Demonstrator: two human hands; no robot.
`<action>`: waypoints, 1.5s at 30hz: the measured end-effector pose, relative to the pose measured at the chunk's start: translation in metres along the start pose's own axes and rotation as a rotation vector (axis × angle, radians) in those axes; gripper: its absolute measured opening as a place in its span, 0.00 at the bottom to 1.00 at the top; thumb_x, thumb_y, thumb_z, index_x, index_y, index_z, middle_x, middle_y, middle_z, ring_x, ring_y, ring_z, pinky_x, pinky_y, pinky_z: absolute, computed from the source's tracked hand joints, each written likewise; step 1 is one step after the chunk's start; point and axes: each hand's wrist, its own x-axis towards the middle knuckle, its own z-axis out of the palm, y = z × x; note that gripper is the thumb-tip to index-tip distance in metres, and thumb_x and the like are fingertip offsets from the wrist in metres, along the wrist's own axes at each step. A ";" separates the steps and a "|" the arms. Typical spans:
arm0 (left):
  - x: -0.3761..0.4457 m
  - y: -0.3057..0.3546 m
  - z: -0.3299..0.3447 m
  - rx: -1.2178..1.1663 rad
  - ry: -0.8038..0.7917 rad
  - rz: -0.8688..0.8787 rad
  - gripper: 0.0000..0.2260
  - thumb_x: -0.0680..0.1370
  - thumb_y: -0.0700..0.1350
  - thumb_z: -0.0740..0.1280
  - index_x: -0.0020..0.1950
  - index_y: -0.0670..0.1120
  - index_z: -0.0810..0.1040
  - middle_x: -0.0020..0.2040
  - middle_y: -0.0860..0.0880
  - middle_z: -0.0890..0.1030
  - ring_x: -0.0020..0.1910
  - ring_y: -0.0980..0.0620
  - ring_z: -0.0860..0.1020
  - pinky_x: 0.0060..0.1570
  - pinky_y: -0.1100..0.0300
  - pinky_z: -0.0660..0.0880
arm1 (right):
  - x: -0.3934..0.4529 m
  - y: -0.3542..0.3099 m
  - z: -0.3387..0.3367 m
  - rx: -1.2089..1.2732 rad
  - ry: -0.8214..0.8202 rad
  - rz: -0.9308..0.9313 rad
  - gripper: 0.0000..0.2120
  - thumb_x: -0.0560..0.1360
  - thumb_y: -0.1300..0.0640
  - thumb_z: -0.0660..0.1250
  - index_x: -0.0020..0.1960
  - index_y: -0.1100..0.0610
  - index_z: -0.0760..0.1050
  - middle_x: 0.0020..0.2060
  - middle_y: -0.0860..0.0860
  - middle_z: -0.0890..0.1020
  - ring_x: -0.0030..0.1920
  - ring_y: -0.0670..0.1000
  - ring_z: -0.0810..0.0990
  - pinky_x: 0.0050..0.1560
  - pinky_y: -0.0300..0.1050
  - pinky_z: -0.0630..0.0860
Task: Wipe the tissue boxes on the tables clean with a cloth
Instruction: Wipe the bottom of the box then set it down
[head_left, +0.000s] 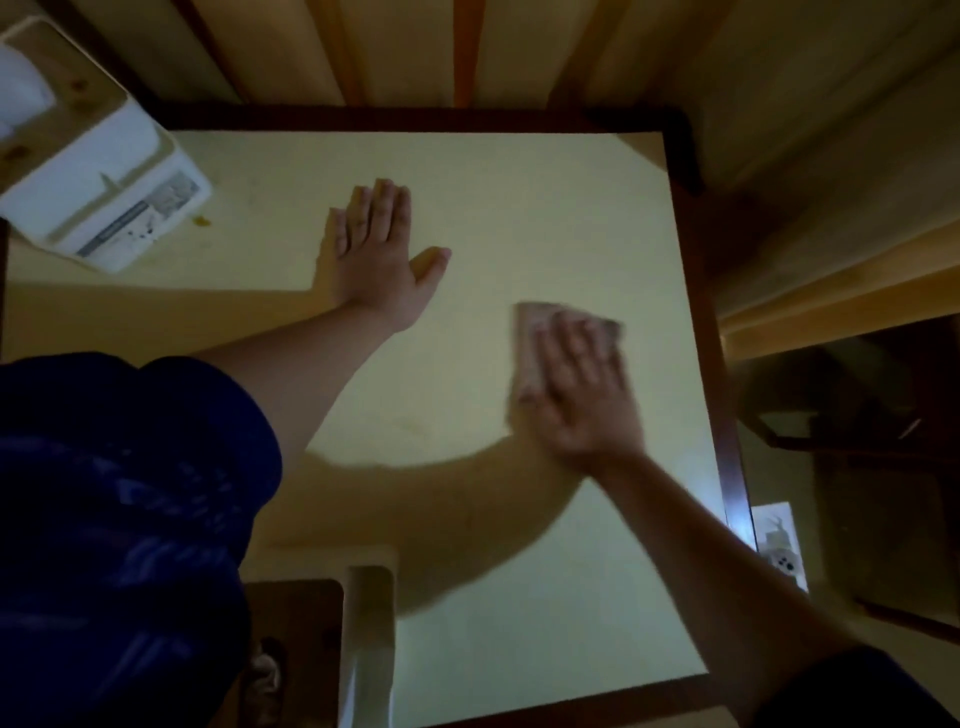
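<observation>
My left hand (375, 254) lies flat on the pale table top (519, 208), fingers straight and together, thumb spread, holding nothing. My right hand (584, 395) presses a folded pinkish cloth (530, 332) onto the table right of centre; the fingers lie extended over it, though motion blur hides whether any curl under its edge. A white tissue box (104, 171) with a wooden lid sits at the far left corner, well apart from both hands, with a small brown stain (201, 222) on the table just beside it. A second box-like object (363, 623), white with a wooden top, stands at the near edge; I cannot tell for certain that it is a tissue box. I judge the far box light and rigid, likely to slide under a wipe on this smooth surface. I would steady it by its white side walls with the left hand and wipe with the soft, pliable cloth.
</observation>
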 end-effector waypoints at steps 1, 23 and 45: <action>0.000 0.000 0.000 -0.001 0.002 0.000 0.40 0.81 0.71 0.44 0.86 0.48 0.44 0.86 0.49 0.43 0.84 0.46 0.41 0.81 0.42 0.38 | 0.001 0.024 -0.006 0.015 0.020 0.161 0.36 0.83 0.36 0.51 0.87 0.47 0.47 0.86 0.52 0.50 0.85 0.58 0.46 0.83 0.65 0.48; -0.135 -0.015 -0.095 -0.473 -0.252 0.124 0.15 0.79 0.51 0.75 0.63 0.47 0.83 0.63 0.47 0.80 0.59 0.46 0.81 0.62 0.56 0.74 | -0.144 -0.049 -0.003 -0.001 -0.290 -0.037 0.36 0.85 0.34 0.44 0.83 0.44 0.29 0.82 0.45 0.28 0.81 0.50 0.26 0.82 0.56 0.33; -0.440 -0.109 -0.116 -0.657 -0.080 -0.394 0.02 0.76 0.51 0.73 0.45 0.55 0.81 0.43 0.58 0.82 0.37 0.61 0.77 0.40 0.59 0.73 | -0.116 -0.244 -0.080 0.338 -0.438 -0.200 0.28 0.79 0.35 0.67 0.75 0.46 0.72 0.66 0.50 0.79 0.67 0.53 0.77 0.65 0.52 0.76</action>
